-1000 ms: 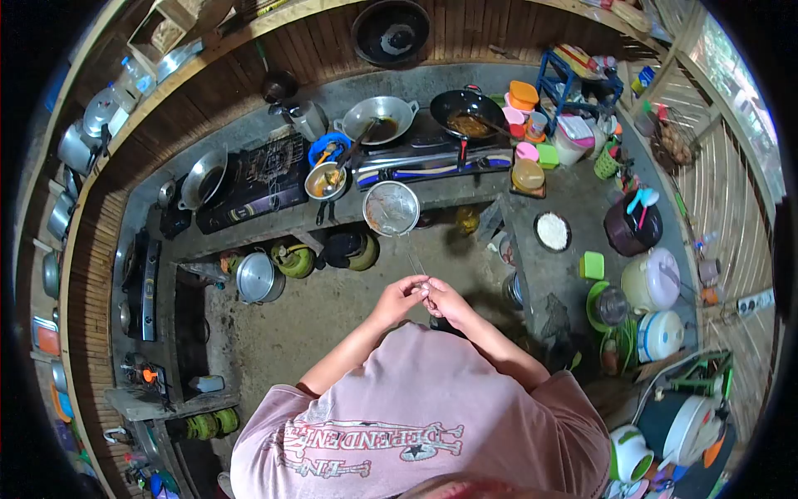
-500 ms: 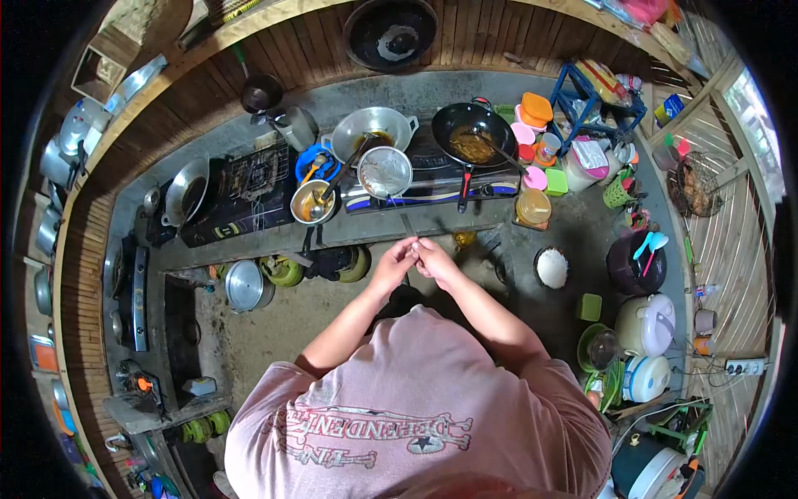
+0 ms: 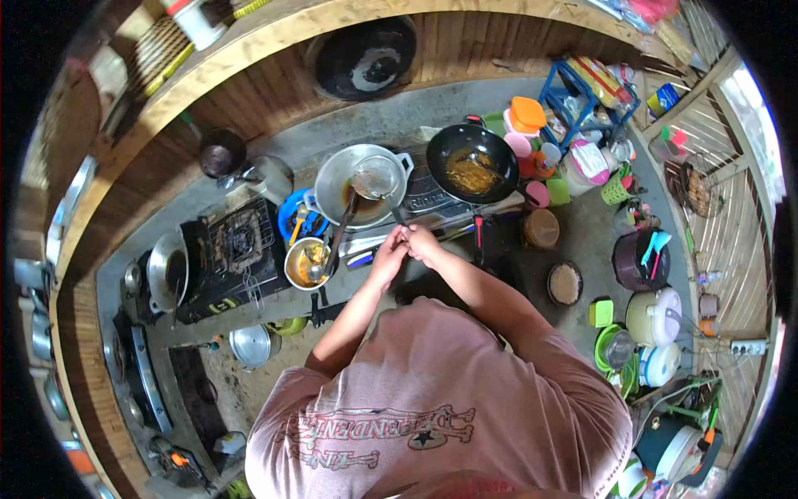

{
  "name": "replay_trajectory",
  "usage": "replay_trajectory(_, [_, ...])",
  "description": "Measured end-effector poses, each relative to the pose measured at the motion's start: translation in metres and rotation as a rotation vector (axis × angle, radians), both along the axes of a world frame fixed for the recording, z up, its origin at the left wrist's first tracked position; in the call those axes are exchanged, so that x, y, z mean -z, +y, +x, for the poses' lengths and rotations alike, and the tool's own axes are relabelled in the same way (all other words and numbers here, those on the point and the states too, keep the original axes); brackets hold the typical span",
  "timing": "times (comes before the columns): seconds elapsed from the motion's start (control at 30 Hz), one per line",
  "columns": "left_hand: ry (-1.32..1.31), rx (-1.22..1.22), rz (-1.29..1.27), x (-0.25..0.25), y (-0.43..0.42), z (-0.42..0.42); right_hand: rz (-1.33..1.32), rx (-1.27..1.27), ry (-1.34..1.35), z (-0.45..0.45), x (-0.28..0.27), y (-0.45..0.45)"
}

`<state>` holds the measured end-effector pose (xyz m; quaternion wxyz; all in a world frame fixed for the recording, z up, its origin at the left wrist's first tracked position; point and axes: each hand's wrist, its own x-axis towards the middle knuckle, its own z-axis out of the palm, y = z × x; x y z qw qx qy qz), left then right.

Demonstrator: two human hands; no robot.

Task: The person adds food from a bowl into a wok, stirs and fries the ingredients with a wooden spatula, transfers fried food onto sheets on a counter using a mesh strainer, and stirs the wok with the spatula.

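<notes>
A round wire-mesh strainer (image 3: pixel 378 173) hangs over the silver wok (image 3: pixel 321 170), which has brown liquid inside. Its handle runs back towards me to my left hand (image 3: pixel 387 259) and my right hand (image 3: pixel 422 244). They are pressed together, with fingers closed around the handle end. A long dark-handled utensil (image 3: pixel 339 237) leans out of the silver wok. Left of my hands, a small saucepan (image 3: pixel 293 273) holds orange-yellow food and a ladle. To the right, a black wok (image 3: pixel 443 148) contains brown fried pieces.
A blue bowl (image 3: pixel 287 206) sits behind the saucepan. Another stove (image 3: pixel 229 287) and wok (image 3: pixel 158 274) stand left. Plastic tubs (image 3: pixel 539 193) and a blue rack (image 3: pixel 552 106) fill the right counter. A round container (image 3: pixel 565 283) stands nearer, beside a green box (image 3: pixel 600 313).
The strainer has moved forward, from the near side of the silver wok to over it. Both hands have moved forward with its handle, and the camera view has tilted.
</notes>
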<state>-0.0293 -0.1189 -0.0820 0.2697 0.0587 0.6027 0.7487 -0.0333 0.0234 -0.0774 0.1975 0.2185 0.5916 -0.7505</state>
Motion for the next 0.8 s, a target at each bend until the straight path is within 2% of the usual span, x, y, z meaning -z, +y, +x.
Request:
replay_trajectory(0.13, [-0.006, 0.065, 0.009, 0.008, -0.004, -0.024, 0.066, -0.023, -0.025, -0.025, 0.020, -0.002])
replay_trajectory(0.27, [-0.061, 0.111, 0.022, 0.008, -0.006, -0.029, -0.006, -0.030, -0.023, -0.024, 0.021, 0.006])
replay_trajectory(0.33, [-0.011, 0.104, 0.047, 0.015, -0.007, -0.029, 0.201, -0.160, -0.088, -0.020, 0.025, 0.011])
replay_trajectory(0.4, [-0.057, 0.088, -0.013, 0.015, -0.007, -0.029, 0.339, -0.295, 0.007, -0.013, 0.017, 0.022])
replay_trajectory(0.43, [-0.094, 0.060, -0.072, 0.012, -0.005, -0.029, 0.448, -0.351, 0.064, -0.007, -0.004, 0.026])
replay_trajectory(0.47, [-0.079, 0.041, -0.087, 0.011, -0.003, -0.029, 0.680, -0.487, 0.093, -0.001, -0.046, 0.031])
replay_trajectory(0.5, [-0.080, 0.048, -0.087, 0.013, -0.004, -0.030, 0.970, -0.483, 0.370, 0.008, -0.035, 0.034])
replay_trajectory(0.57, [-0.184, 0.033, -0.048, 0.021, -0.007, -0.030, 1.063, -0.666, 0.410, 0.025, -0.103, 0.053])
replay_trajectory(0.6, [-0.194, 0.015, -0.200, -0.009, -0.008, -0.024, 0.994, -0.589, 0.462, 0.030, -0.117, 0.070])
replay_trajectory(0.63, [-0.197, 0.015, -0.200, -0.008, -0.008, -0.020, 0.924, -0.513, 0.515, 0.033, -0.123, 0.091])
replay_trajectory(0.7, [0.014, -0.221, -0.161, -0.005, -0.008, -0.015, 1.165, -0.373, 0.492, 0.034, -0.117, 0.151])
replay_trajectory(0.73, [0.014, -0.227, -0.163, -0.007, -0.006, -0.011, 1.330, -0.210, 0.518, 0.037, -0.098, 0.191])
replay_trajectory(0.77, [0.122, -0.315, -0.204, -0.012, -0.002, -0.006, 1.488, -0.041, 0.542, 0.040, -0.078, 0.228])
replay_trajectory(0.8, [0.230, -0.403, -0.244, -0.019, 0.005, -0.002, 1.622, 0.012, 0.509, 0.042, -0.072, 0.254])
